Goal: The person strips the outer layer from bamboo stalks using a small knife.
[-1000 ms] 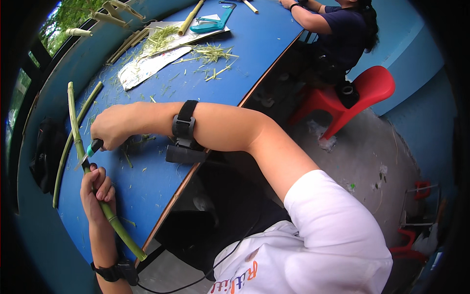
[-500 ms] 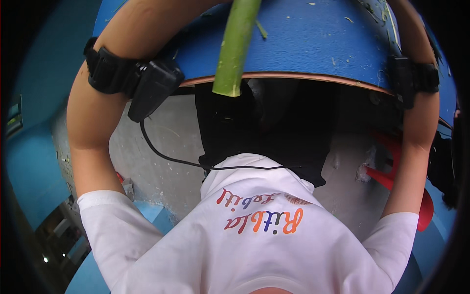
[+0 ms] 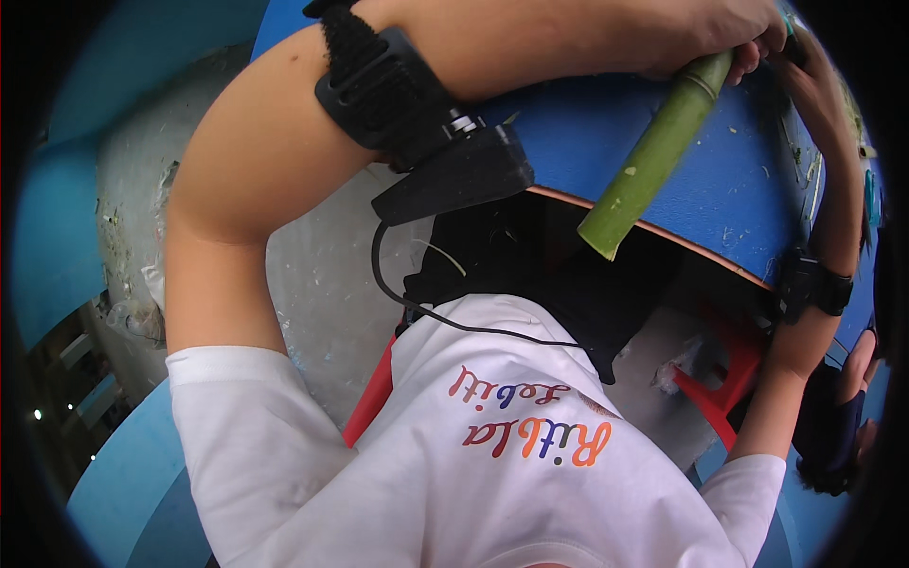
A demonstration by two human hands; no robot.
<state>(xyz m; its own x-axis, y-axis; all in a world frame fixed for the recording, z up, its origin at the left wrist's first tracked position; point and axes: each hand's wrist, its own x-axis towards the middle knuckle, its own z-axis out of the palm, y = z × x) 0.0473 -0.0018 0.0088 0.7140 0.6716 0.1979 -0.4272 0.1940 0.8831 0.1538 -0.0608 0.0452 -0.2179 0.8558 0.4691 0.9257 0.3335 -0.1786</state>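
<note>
A green bamboo stalk [image 3: 653, 156] slants across the blue table's near edge, its cut end jutting out over my lap. At the top right my left hand [image 3: 724, 33] is closed around the stalk just past a ring-like node. Close beside it, my right hand [image 3: 805, 80] is bent inward at the picture's rim, with fingers closed on something small, teal and dark that I cannot make out. What the two hands do beyond the rim is cut off.
The blue table [image 3: 606, 123] carries scattered green shavings. A black device [image 3: 464, 170] strapped to my left forearm trails a cable [image 3: 379, 265] to my lap. A red stool [image 3: 724, 379] stands below at the right. Another person's hand [image 3: 857, 364] shows at the far right.
My left arm has swung to the right across the table, and the bamboo stalk has moved right and tilted. Both hands now show at the top right.
</note>
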